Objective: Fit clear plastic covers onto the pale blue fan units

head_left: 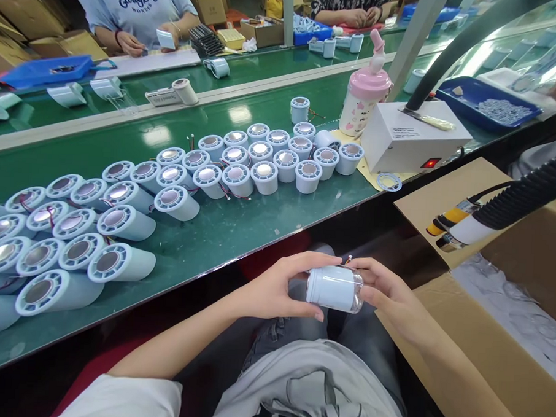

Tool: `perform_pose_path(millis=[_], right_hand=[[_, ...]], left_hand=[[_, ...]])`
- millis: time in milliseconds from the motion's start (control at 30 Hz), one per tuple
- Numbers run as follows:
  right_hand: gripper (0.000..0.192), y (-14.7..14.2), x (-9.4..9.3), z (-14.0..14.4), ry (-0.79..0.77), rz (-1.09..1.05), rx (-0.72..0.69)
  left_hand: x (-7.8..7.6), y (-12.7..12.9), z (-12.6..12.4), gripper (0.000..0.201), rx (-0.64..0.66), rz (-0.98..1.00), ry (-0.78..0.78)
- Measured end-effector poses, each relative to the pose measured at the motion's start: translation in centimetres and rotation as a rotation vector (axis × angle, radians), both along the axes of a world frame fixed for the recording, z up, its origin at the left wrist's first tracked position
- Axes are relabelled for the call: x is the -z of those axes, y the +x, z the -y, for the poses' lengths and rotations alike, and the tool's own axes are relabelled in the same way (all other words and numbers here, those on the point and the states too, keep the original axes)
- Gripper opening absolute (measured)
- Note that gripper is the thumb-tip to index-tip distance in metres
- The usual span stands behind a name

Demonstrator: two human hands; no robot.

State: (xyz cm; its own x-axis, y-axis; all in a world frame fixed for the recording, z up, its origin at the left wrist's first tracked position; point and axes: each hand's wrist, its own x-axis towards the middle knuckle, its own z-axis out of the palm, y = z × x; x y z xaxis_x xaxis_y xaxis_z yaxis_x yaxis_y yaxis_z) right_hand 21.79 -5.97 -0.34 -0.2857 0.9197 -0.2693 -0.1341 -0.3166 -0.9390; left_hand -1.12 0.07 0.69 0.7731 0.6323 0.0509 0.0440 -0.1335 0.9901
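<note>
Over my lap I hold a light blue cylindrical housing (332, 287) lying on its side, with a clear plastic cover (357, 293) at its right end. My left hand (284, 288) wraps round the housing's left part, thumb below and fingers above. The fingers of my right hand (385, 287) pinch the clear cover end. A short wire tip (348, 259) sticks up between the two hands. On the green bench ahead stand many similar blue housings (177, 203) with round silver centres, some with thin red and dark wires.
A white box with a red switch (414, 137) and a pink-lidded cup (366, 95) stand on the bench. At right are an open carton (493, 341) of clear parts, a black hose (527, 204) and a blue tray (489, 107). Co-workers (134, 18) sit across the line.
</note>
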Motion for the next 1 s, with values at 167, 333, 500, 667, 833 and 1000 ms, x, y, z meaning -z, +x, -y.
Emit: perform_pose_path(millis=[167,333,500,667,833,1000], right_hand=[[0.037,-0.2,0.4,0.0,-0.037,-0.046,0.031],[0.042,-0.5,0.9,0.2,-0.139,-0.074,0.059],[0.043,-1.2,1.0,0.2,-0.217,-0.154,0.031],[0.049,-1.8,1.0,-0.1,-0.312,-0.236,0.0],[0.056,-1.8,0.9,0.0,-0.455,-0.274,-0.041],[0.069,-1.9,0.7,0.1,-0.611,-0.31,-0.121]], left_hand=[[0.1,-0.1,-0.1,0.074,0.01,0.009,0.03],[0.1,-0.2,-0.1,0.073,0.009,0.003,0.091],[0.2,-0.3,0.0,0.075,0.014,0.014,0.124],[0.4,-0.4,-0.2,0.076,0.031,0.043,0.141],[0.6,-0.4,-0.1,0.077,0.034,0.072,0.124],[0.5,-0.3,0.3,0.069,0.01,0.071,0.12]])
